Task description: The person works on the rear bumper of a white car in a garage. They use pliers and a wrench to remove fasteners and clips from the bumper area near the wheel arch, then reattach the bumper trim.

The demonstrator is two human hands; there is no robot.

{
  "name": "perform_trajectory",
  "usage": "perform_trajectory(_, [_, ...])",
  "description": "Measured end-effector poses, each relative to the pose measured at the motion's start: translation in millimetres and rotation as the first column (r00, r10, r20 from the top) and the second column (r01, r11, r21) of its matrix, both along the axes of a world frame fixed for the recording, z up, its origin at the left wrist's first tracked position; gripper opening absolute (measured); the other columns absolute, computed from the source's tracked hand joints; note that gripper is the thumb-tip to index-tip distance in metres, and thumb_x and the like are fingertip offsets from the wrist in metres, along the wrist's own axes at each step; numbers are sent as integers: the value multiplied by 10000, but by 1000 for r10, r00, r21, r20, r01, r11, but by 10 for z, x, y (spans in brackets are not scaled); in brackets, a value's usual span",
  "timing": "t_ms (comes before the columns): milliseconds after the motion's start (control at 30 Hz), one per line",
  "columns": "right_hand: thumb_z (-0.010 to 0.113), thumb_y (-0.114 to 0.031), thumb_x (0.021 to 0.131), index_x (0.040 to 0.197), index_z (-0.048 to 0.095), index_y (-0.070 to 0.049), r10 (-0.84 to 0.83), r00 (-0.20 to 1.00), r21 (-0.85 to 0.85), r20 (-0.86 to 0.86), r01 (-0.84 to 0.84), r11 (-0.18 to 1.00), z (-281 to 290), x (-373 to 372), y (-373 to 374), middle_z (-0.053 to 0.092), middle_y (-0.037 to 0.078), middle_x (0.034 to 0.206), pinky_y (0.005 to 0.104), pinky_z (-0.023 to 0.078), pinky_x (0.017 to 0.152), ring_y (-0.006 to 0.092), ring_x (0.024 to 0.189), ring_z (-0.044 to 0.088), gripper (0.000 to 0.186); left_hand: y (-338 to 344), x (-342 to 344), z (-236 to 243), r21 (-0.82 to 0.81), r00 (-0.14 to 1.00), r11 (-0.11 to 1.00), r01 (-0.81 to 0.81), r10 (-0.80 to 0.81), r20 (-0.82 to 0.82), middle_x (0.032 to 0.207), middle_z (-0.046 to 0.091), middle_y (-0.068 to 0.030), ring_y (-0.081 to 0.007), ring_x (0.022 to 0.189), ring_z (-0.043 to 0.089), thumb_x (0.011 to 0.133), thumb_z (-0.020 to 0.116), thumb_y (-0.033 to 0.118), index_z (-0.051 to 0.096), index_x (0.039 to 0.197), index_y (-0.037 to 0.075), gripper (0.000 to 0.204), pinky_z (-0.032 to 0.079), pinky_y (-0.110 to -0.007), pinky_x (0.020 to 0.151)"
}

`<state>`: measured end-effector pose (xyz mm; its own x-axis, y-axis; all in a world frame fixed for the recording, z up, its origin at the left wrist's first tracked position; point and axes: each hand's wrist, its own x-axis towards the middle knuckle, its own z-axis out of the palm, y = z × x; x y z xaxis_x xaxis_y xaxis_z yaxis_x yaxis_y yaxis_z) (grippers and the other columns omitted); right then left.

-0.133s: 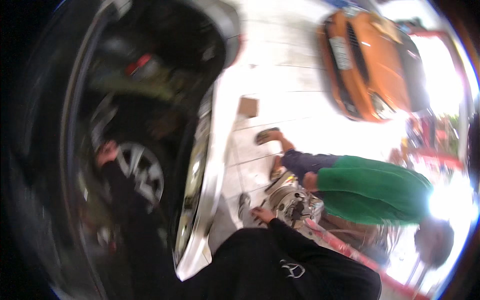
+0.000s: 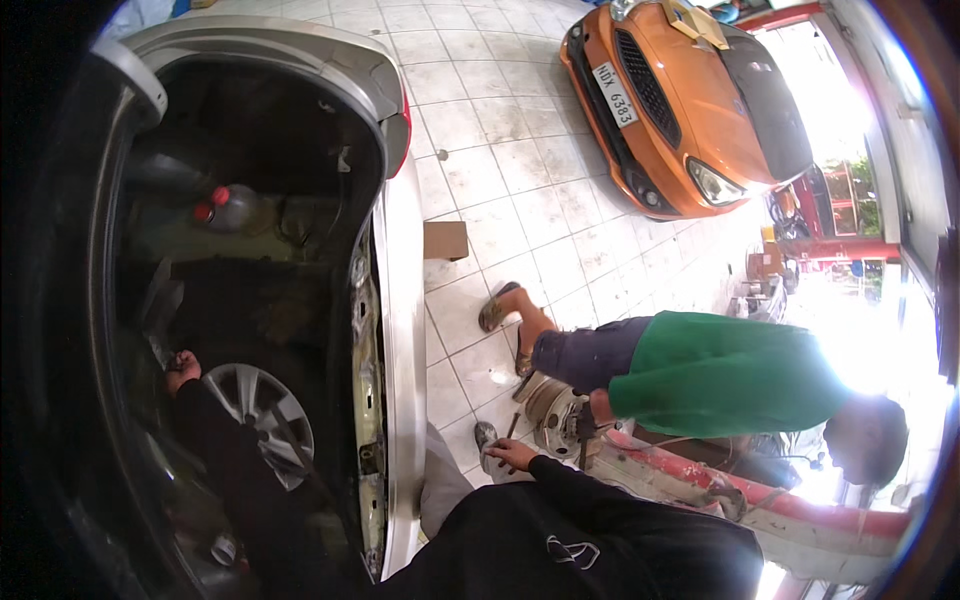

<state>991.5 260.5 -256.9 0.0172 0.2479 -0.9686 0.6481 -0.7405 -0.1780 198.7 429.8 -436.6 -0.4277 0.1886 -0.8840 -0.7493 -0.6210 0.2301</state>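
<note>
The slim rod (image 2: 514, 424) is clamped in the right hand (image 2: 514, 456), while the left hand (image 2: 183, 371), finger hold unclear, seemingly probes by the wheel's edge (image 2: 262, 410), next needing careful touch.

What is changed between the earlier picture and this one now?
The view itself shifted: the orange car now appears further left, while the left hand and the silver wheel beside it appear lower together. No taking hold or letting go is visible. The right hand keeps its thin tool.
</note>
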Motion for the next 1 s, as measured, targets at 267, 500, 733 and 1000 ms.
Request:
perform_trajectory(267, [642,-571,868,1296,562,-89,-147,988,-99,-55,141,985,-121,-369,-318,646,101,1123,427,564,702,252,939,659,650,218,-732,-139,-48,977,977,207,-209,-37,695,437,-74,-227,638,430,980,429,247,534,976,90,189,409,-414,618])
perform_trajectory(500, [633,-479,914,1283,567,-38,-196,978,-125,-73,186,975,5,-567,-143,630,122,1197,406,549,708,263,990,649,579,-187,-190,55,-59,867,867,495,-497,-30,654,443,-32,-186,614,489,957,488,236,503,789,113,209,434,-362,594])
perform_trajectory(733, [645,-440,922,1269,561,-55,-81,990,-114,-114,68,991,-87,-492,49,635,101,1187,418,547,713,279,950,653,525,-1168,1955,939,-242,681,752,613,-658,-322,779,556,-7,-169,679,564,930,602,183,602,972,120,76,479,-318,603])
perform_trajectory(1000, [709,-467,866,1217,562,-68,-40,980,-115,-196,18,993,-583,-25,713,630,97,1151,446,551,688,275,907,643,551,-2583,3906,1901,-398,529,573,716,-818,-224,942,668,-70,-217,789,685,988,563,194,578,1163,88,205,539,-346,697])
